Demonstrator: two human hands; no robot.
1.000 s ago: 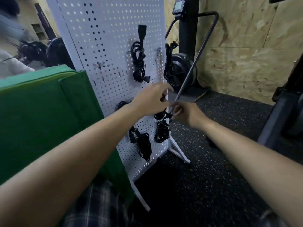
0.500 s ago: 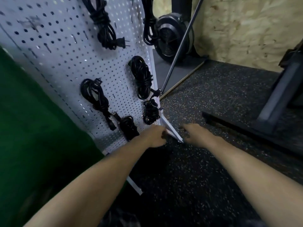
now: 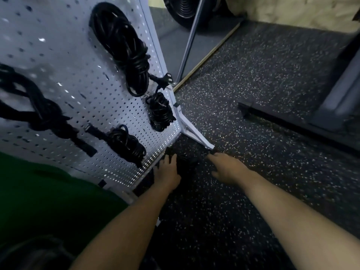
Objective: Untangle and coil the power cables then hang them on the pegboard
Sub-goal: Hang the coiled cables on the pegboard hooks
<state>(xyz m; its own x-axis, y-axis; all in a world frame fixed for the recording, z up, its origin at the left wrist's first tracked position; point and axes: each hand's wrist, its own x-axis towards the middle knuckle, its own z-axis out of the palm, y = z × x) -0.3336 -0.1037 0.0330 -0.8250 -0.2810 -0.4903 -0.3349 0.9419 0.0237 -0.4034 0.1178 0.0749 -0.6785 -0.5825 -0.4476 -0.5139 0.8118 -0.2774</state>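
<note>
On the left a green panel (image 3: 48, 191) stands against the white pegboard (image 3: 78, 75). The board carries four finished black coils: a knotted coil (image 3: 33, 110) toward its left edge, a low coil (image 3: 124, 145) near its bottom edge, a long coil (image 3: 124, 53) higher up, and a small coil (image 3: 159, 112) by its right edge. Most of the job looks done.

At the board's bottom right corner the left hand (image 3: 167, 172) reaches down, fingers stretched and slightly apart. The tips are lost in a dark heap (image 3: 188, 164) on the floor, probably the next cable, not yet coiled. Whether they grip it I cannot tell. The right hand (image 3: 226, 168) hovers just beside the heap, fingers loosely spread, holding nothing.

Underneath is a speckled black rubber floor (image 3: 253, 84). Further right sits a dark machine base (image 3: 282, 119), with a chipboard wall (image 3: 292, 10) behind.
</note>
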